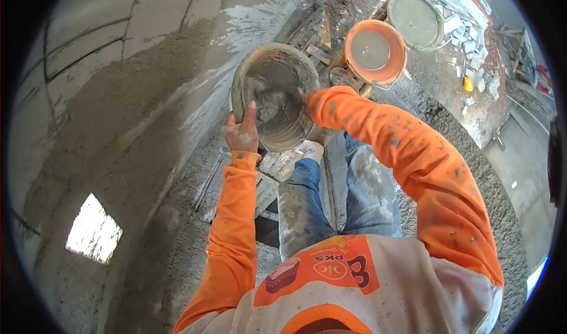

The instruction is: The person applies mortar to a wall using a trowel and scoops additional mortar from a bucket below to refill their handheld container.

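Note:
A mortar-caked bucket (241, 77) stands tilted in front of me, with wet grey mortar (269, 100) inside. My left hand (242, 132) grips its near left rim, thumb over the inner edge and fingers around the outside. At the right side of the opening is my right hand (307, 99), its fingers smeared by motion and partly hidden by the orange cuff. Whether it holds a tool down in the mortar cannot be made out.
An orange bucket (396, 56) of cloudy water and a grey-rimmed bucket (439, 30) of greyish liquid stand to the right. Broken tile rubble (472, 41) lies beyond. On the left rises a partly plastered wall (118, 103); wood scraps (325, 27) lie near the buckets.

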Available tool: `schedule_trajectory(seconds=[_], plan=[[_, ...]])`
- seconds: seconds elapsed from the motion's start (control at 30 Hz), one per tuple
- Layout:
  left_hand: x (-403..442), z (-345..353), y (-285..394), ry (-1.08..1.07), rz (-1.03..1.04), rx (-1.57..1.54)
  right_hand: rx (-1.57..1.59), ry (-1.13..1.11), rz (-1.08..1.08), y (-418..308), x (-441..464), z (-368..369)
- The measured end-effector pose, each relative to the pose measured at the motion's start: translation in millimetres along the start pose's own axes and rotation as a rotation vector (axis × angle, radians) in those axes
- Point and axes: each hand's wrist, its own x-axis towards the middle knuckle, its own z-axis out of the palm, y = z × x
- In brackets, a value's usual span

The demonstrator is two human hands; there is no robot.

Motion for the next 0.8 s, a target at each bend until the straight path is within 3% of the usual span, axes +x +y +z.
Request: schedule_trajectory(seconds=[0.03, 0.07, 0.17, 0.2, 0.3, 0.37, 0.4, 0.43, 0.5, 0.53, 0.57, 0.6, 0.63, 0.7, 0.73, 0.8], plan=[[-3, -5, 15, -0.006, -0.072, 0.095, 0.090, 0.035, -0.424, 18, -21, -6], [-6, -10, 20, 0.013, -0.059, 0.089, 0.072, 0.046, -0.434, 21, -33, -13], [-24, -28, 40, -0.014, 0.011, 0.120, 0.100, 0.541, -0.180, 35, -21, 4], [-35, -33, 52, 0.004, 0.022, 0.120, 0.092, 0.553, -0.196, 30, -37, -3], [-63, -53, 99, -0.051, 0.066, 0.178, 0.390, 0.078, -0.108, -7, -103, -31], [-93, -77, 146, -0.117, 0.168, 0.484, 0.556, -0.219, -0.054, -38, -149, -55], [-102, -91, 151, -0.077, 0.198, 0.477, 0.630, -0.376, -0.020, -51, -168, -64], [-110, -108, 146, -0.062, 0.125, 0.309, 0.602, -0.351, -0.038, -64, -185, -68], [-126, -150, 155, -0.028, 0.011, 0.061, 0.748, -0.411, -0.309, -93, -218, -63], [-132, -170, 160, 0.050, -0.030, -0.038, 0.729, -0.429, -0.307, -104, -231, -66], [-147, -192, 202, 0.122, -0.072, 0.088, 0.842, -0.534, -0.166, -116, -247, -81], [-148, -211, 176, 0.197, -0.087, 0.078, 0.886, -0.592, -0.084, -129, -267, -84], [-154, -225, 162, 0.205, -0.138, -0.236, 0.927, -0.645, 0.003, -141, -288, -88], [-163, -238, 150, 0.278, -0.106, -0.418, 0.795, -0.332, -0.213, -159, -322, -104], [-170, -243, 155, 0.311, -0.111, -0.424, 0.772, -0.309, -0.209, -165, -327, -100], [-160, -248, 110, 0.487, -0.064, -0.069, 0.792, -0.170, -0.273, -180, -321, -98]])
